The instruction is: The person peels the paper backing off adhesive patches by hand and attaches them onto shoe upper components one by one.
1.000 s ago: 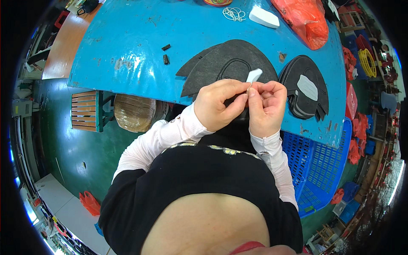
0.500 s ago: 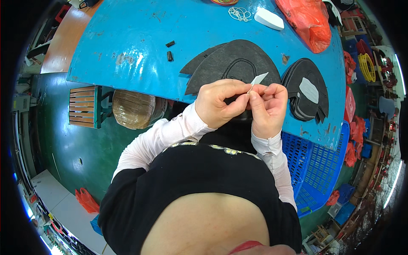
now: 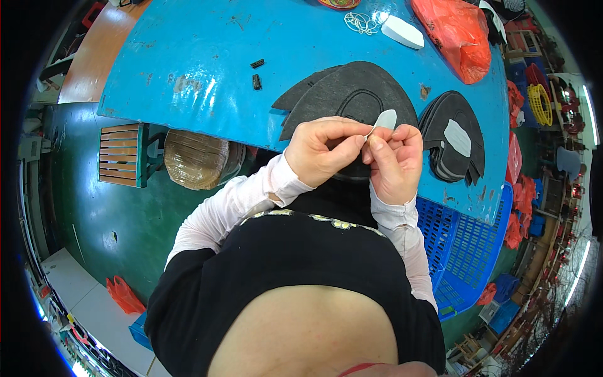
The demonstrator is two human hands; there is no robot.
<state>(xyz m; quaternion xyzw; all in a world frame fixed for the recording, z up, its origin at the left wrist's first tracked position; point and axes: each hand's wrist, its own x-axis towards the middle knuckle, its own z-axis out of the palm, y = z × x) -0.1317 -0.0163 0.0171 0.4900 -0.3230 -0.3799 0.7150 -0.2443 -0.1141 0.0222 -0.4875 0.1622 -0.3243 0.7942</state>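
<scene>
Both hands meet over the table's near edge. My left hand (image 3: 325, 151) is closed, its thumb and forefinger pinching the edge of a small pale, leaf-shaped piece (image 3: 385, 119). Right beside it, my right hand (image 3: 397, 164) is closed on the same piece, whose pointed top sticks up above the fingers; its lower part is hidden. Just behind the hands lie large dark grey felt-like panels (image 3: 352, 81), overlapping, with a curved stitched or raised outline. To their right sits a stack of similar dark panels (image 3: 472, 119) with a pale patch (image 3: 458, 138) on top.
Two small black pieces (image 3: 256, 81) lie on the blue table (image 3: 207, 56). Farther back are a white block (image 3: 402, 32), a tangle of pale cord (image 3: 360, 24) and a red plastic bag (image 3: 453, 38). A blue crate (image 3: 471, 251) stands below right; a slatted stool (image 3: 122, 155) is at left.
The pale piece has turned so more of its flat face shows, and its tip points more upward. Both hands keep nearly the same place, while the view has shifted slightly.
</scene>
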